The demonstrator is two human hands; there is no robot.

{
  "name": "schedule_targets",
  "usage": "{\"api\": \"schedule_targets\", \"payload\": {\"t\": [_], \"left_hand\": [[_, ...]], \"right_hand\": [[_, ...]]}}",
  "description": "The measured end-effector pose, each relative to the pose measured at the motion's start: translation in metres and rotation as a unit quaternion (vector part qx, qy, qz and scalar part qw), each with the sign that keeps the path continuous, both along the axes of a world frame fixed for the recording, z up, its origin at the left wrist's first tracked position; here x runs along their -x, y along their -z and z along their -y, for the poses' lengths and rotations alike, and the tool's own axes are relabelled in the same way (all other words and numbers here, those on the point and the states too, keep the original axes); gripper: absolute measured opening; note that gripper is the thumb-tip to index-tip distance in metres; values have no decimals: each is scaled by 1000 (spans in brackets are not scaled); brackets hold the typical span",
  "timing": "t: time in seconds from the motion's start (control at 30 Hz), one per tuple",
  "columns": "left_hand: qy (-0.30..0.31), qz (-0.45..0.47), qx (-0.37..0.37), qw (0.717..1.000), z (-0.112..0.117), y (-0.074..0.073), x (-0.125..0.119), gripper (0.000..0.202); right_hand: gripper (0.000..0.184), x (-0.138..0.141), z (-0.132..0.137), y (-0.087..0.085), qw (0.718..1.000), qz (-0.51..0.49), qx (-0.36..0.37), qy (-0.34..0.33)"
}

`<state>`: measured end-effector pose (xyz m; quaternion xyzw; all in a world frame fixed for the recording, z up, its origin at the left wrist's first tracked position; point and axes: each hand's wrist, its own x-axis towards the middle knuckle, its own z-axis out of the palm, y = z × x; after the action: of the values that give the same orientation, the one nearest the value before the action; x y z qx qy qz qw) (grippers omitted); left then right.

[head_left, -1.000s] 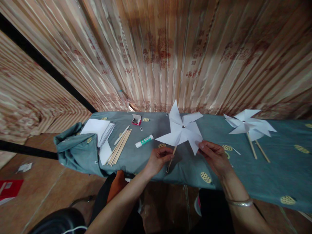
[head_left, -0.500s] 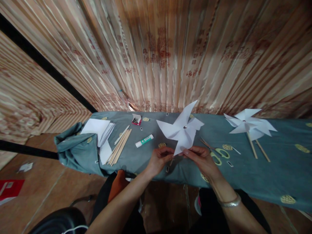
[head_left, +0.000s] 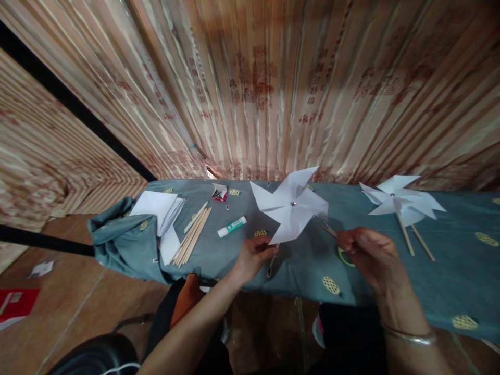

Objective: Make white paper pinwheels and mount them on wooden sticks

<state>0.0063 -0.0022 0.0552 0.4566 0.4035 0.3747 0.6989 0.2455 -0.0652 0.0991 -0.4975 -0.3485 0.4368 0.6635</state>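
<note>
A white paper pinwheel (head_left: 292, 203) with a shiny pin at its centre is held up over the cloth-covered table. My left hand (head_left: 252, 260) is closed below it, pinching it by its lower blade and wooden stick. My right hand (head_left: 373, 255) is raised to the right, apart from the pinwheel, with its fingers curled in. Whether anything is inside those fingers is hidden. Under that hand lie scissors with green handles (head_left: 345, 258), partly covered. Further right rest white finished pinwheels (head_left: 398, 195) on wooden sticks.
On the grey-green tablecloth (head_left: 297, 276) lie a glue stick (head_left: 232, 226), a small open box of pins (head_left: 219, 192), wooden sticks (head_left: 193, 239), a white pen (head_left: 195, 216) and stacked white paper (head_left: 156, 205). A patterned curtain (head_left: 258, 94) hangs behind. A black pole (head_left: 78, 99) crosses the left side.
My right hand has let go of the pinwheel and moved right, over the scissors. The left hand still holds the pinwheel, which has turned slightly.
</note>
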Motion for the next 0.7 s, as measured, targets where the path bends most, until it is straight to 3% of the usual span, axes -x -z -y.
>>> {"api": "schedule_targets", "payload": {"t": [0.1,0.17,0.4,0.7], "left_hand": [[12,-2,-2,1000,2,-1,1,41],[23,-9,-8,1000,3,-1,1,41],[34,-11,-15,999,4,2,-1,40],[8,-13,-18,1000,1,4,-3,33]], "right_hand": [[28,-10,-3,6,994,-21,-10,108],[28,-10,-8,12,990,6,4,138],[27,-1,-17,31,990,42,33,130],[31,12,-17,31,995,39,55,76]]}}
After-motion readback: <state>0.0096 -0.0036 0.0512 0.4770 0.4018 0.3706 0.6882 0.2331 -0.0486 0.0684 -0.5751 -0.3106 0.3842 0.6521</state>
